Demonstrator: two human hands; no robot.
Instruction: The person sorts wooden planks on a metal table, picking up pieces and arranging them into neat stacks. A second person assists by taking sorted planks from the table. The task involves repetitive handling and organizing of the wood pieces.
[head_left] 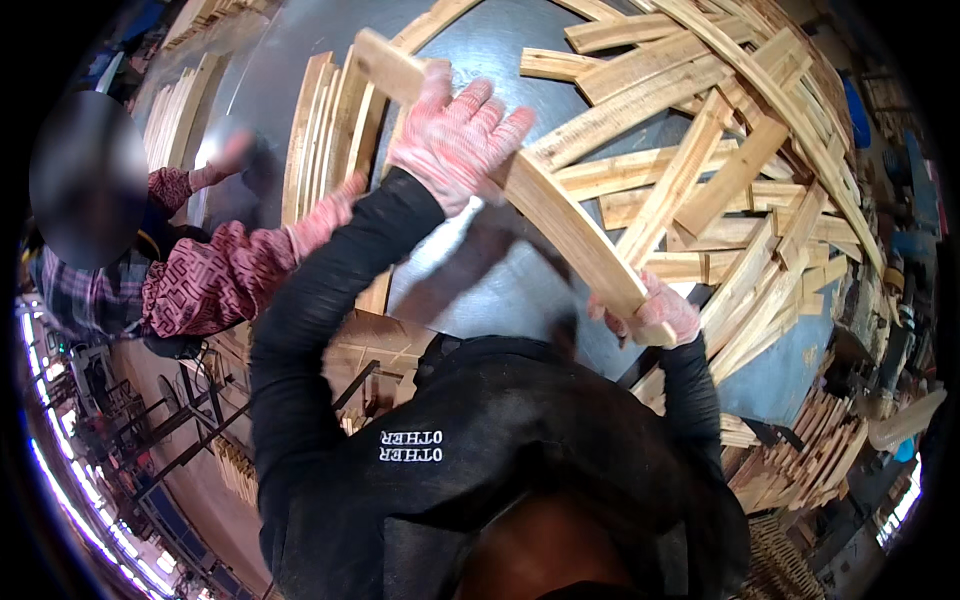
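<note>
A long pale wooden board (575, 230) slants over the metal tabletop from upper left to lower right. My left hand (455, 140), in a pink-and-white knit glove, lies across its upper part with the fingers stretched out and apart. Lower down, my right hand (665, 312), gloved the same way, grips the board near its close end, its fingers partly hidden beneath the wood. Left of my left hand, several boards (325, 130) stand side by side in a row.
A loose heap of wooden boards (690, 170) covers the table's right side. At the left, a co-worker's gloved hand (330, 215) reaches to the row of boards; another stack (180, 115) lies beyond. Bare metal tabletop (490, 60) shows between. More wood pieces (810, 450) are piled at lower right.
</note>
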